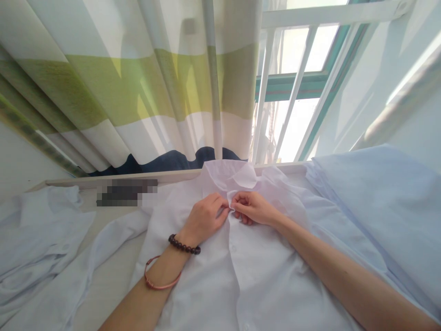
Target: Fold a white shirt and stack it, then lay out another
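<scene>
A white button-up shirt (200, 280) lies spread out face up, its collar (220, 171) toward the window side. My left hand (208, 214) pinches the front placket a little below the collar. Right against it, my right hand (251, 208) pinches the same edge from the other side, fingers curled in. Any button between the fingertips is hidden. Lower down the placket, a small button (234, 248) shows. A dark bead bracelet (184, 246) and a reddish cord bracelet (161, 286) circle my left wrist and forearm.
Another white garment (37, 239) lies crumpled at the left. Folded white cloth (379, 197) is at the right. A blurred dark patch (124, 192) sits near the back edge. Behind hang a green and white curtain (138, 92) and white window bars (296, 92).
</scene>
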The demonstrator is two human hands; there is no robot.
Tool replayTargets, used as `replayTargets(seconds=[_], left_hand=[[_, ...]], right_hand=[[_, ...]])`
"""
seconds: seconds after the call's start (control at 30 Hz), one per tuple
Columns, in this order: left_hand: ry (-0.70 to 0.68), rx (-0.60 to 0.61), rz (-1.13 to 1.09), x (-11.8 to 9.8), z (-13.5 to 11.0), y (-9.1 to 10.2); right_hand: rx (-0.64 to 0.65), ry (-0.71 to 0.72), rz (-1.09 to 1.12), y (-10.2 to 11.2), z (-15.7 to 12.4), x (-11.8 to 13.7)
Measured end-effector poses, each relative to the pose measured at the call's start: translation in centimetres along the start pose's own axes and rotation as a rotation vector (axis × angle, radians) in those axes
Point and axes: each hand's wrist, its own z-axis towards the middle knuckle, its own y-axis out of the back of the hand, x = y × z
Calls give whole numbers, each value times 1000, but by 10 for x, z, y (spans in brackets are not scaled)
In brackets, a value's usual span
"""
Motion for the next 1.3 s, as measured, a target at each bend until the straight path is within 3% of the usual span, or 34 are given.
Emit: replayTargets(seconds=[0.23, 0.47, 0.6, 0.7, 0.8, 0.93, 1.3], left_hand=[[211, 117, -77, -4, 2, 1], [206, 134, -69, -1, 1, -4], [260, 127, -181, 0, -1, -2], [321, 125, -375, 2, 0, 0], [377, 139, -572, 3, 1, 4], [420, 212, -690, 3, 2, 7], [432, 158, -646, -1, 3, 2]], right_hand=[[-12, 49, -123, -2, -2, -1], [-105, 242, -445, -10, -4, 0], [-115, 286, -521, -14, -5, 3], [-88, 241, -429, -12, -5, 5], [15, 124, -168, -7, -4, 6], [131, 29, 61, 0, -1, 7], [105, 21, 54, -4, -2, 9]])
